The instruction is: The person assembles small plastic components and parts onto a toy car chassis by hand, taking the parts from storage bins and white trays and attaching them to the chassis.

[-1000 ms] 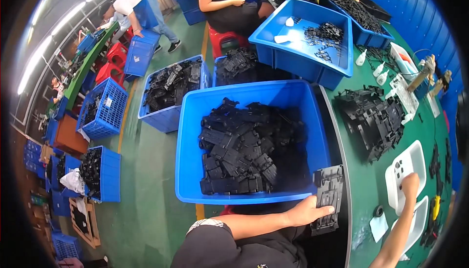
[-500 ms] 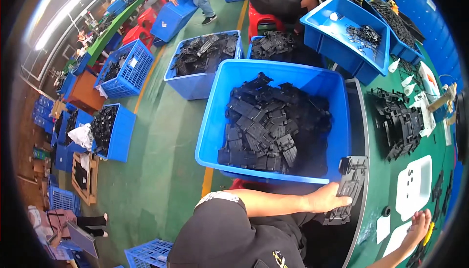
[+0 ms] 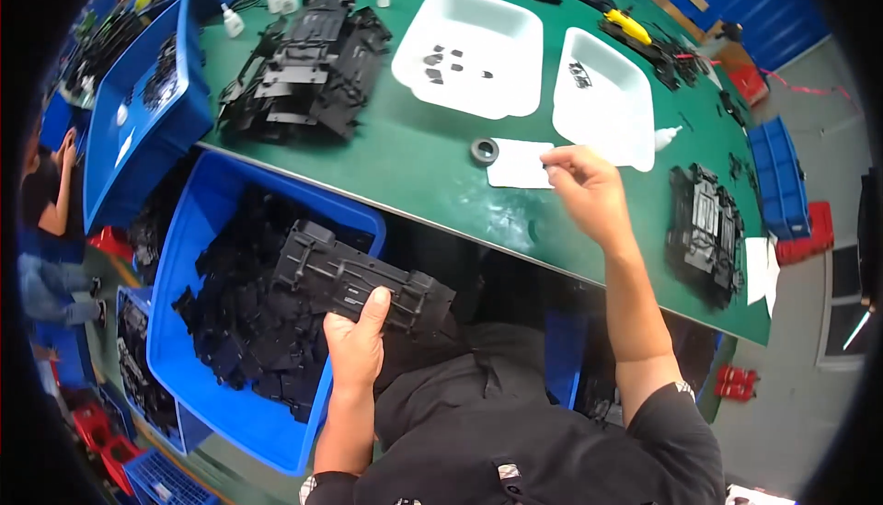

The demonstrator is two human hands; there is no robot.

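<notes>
1. One long green table [image 3: 432, 165] carries most of the work; near its far left sits a heap of black plastic frames [image 3: 308, 68], and a smaller stack of frames [image 3: 704, 229] lies toward the right end.
2. Beside the table, at the person's left, a big blue bin [image 3: 189, 358] holds a deep jumble of loose black parts, so plenty appears left to handle.
3. Just over the bin's near rim, the left hand [image 3: 357, 347] holds a black moulded panel [image 3: 363, 280] by its lower edge, thumb on top and fingers curled underneath; the panel is off the pile but not on the table.
4. Two white trays follow: the larger tray [image 3: 469, 50] holds a few small dark bits, the smaller tray [image 3: 602, 100] only a couple near its top.
5. The right hand [image 3: 589, 197] rests at the table's near side, its fingertips pressed together on the edge of a white card [image 3: 517, 165].
6. Touching that card's left side lies a small grey ring [image 3: 484, 150].
</notes>
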